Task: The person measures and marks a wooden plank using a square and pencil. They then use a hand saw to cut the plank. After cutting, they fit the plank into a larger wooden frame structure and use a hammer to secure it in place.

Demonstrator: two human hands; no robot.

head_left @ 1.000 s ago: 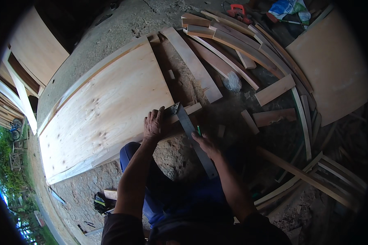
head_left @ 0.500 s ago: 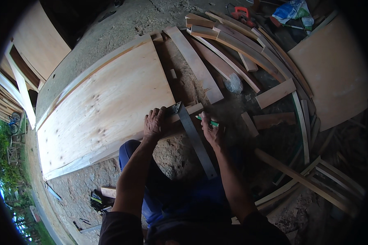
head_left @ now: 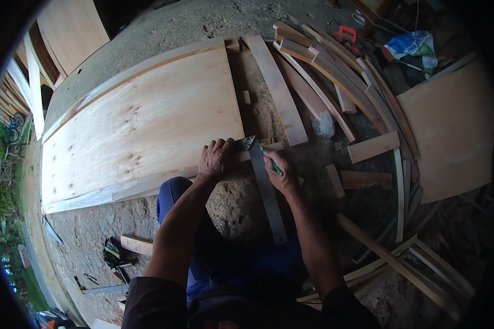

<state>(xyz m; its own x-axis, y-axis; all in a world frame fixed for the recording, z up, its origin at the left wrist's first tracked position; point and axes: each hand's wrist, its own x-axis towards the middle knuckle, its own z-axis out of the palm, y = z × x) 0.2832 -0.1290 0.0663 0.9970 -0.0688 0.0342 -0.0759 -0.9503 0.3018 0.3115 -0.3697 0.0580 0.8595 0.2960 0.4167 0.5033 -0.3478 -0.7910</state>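
My left hand (head_left: 214, 160) curls over the near edge of a plywood panel (head_left: 148, 118) framed with wooden strips. Its fingers press the dark stock of a carpenter's square against the frame strip near the panel's right end. The long metal blade of the square (head_left: 269, 200) crosses that strip and runs down toward my lap. Just right of the blade, my right hand (head_left: 281, 174) pinches a green pencil (head_left: 278, 169), with its point close to the blade's edge at the strip.
To the right lie many loose boards (head_left: 280, 93), some stacked. A clear plastic bag (head_left: 324, 125), a red tool (head_left: 347, 37) and a blue-white sack (head_left: 414, 49) sit among them. A brown sheet (head_left: 447, 131) lies far right. Hand tools (head_left: 112, 253) are on the ground at lower left.
My right hand has turned and brought the pencil up to the square's blade, at the strip. My left hand stays on the square. The whole view has shifted slightly.
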